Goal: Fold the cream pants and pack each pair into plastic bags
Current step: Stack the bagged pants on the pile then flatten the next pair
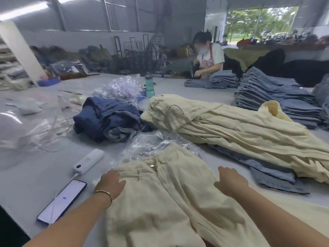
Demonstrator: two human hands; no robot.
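One pair of cream pants [170, 189] lies spread flat on the grey table [35, 175] in front of me, waistband and button away from me. My left hand [110, 184] rests on its left hip edge with the fingers hanging loosely. My right hand [231, 182] lies on the right side of the pants, fingers loosely bent. Neither hand grips the cloth. A pile of more cream pants [240, 129] lies to the right behind it. Clear plastic bags [154, 141] are crumpled just past the waistband.
A phone [62, 202] and a white power strip [89, 162] lie left of the pants. Dark blue garments [106, 118], a green bottle [149, 84] and stacks of blue jeans [277, 97] stand further back. A person [210, 57] works at the far side.
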